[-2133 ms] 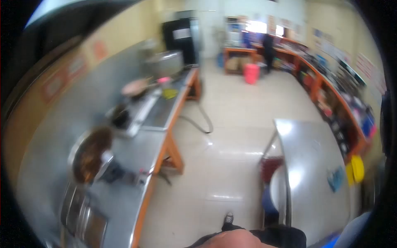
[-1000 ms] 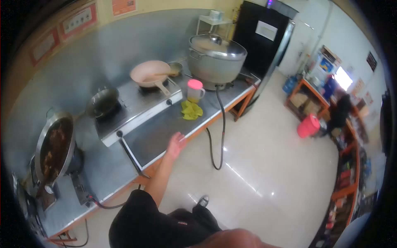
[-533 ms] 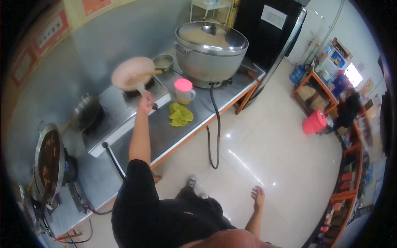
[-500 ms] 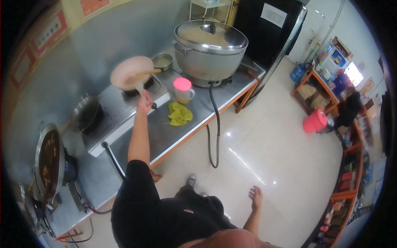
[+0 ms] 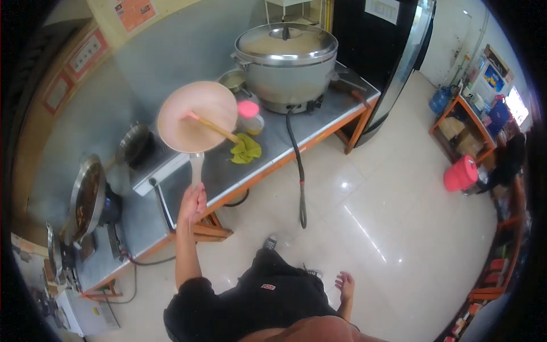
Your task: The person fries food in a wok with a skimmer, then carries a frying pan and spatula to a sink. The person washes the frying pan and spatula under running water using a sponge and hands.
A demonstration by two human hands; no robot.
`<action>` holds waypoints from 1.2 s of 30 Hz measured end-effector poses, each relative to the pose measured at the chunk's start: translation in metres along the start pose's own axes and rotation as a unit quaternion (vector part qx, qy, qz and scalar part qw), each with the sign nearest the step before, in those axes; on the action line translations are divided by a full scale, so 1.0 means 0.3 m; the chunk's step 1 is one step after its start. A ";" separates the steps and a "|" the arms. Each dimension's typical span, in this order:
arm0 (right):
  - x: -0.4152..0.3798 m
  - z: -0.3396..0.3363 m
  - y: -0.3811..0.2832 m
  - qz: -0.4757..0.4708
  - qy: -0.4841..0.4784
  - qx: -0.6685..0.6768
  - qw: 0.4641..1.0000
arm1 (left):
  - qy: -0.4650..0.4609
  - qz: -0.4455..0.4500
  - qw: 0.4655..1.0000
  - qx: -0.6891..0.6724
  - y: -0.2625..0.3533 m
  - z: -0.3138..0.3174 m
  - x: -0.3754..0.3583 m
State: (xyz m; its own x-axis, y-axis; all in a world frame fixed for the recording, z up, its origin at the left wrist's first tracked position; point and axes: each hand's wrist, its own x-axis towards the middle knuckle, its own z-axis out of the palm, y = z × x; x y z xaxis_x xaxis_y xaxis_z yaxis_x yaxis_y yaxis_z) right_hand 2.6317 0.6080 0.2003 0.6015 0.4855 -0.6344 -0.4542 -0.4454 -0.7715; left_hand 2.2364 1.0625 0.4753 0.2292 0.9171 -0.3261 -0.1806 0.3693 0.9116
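My left hand (image 5: 194,202) is wrapped around the pale handle of a pink frying pan (image 5: 194,97), raised above the counter's front edge. Inside the pan leans a spatula (image 5: 213,127) with a wooden handle and pink head; its handle sticks out past the rim. Behind the pan, on the counter, are a yellow-green cloth (image 5: 246,151) and a clear jug with a pink lid (image 5: 248,109), partly covered by the pan. My right hand (image 5: 345,286) hangs low over the floor, fingers apart and slightly bent, holding nothing.
A large rice cooker (image 5: 285,80) stands on the metal counter, its black hose hanging over the front. Left are a wok (image 5: 135,143) on the stove and another with dark contents (image 5: 88,199). A small saucepan (image 5: 232,80) sits behind. A pink bucket (image 5: 460,174) is far right.
My left hand has lifted the frying pan with the spatula off the stove and drawn it toward my body. My right hand stays low and open. The view has shifted somewhat.
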 end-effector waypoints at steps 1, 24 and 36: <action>0.012 -0.047 -0.027 -0.017 -0.006 -0.005 1.000 | 0.006 -0.010 1.000 0.026 -0.023 0.061 -0.092; -0.712 -1.711 -0.006 -0.117 0.455 0.148 0.870 | -0.629 -0.257 0.650 0.340 -1.016 2.214 -0.933; -1.397 -1.666 0.423 0.074 0.788 0.384 0.475 | -0.836 -0.305 0.149 0.431 -1.817 3.243 -2.257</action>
State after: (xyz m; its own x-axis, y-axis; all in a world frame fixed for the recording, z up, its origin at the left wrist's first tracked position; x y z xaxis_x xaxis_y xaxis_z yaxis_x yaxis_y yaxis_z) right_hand 2.6505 -0.0280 0.3921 -0.0042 -0.9445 -0.3285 -0.3100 0.3136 -0.8975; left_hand 3.1103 0.0942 0.4426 0.0002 -0.8332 -0.5529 0.3859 -0.5100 0.7688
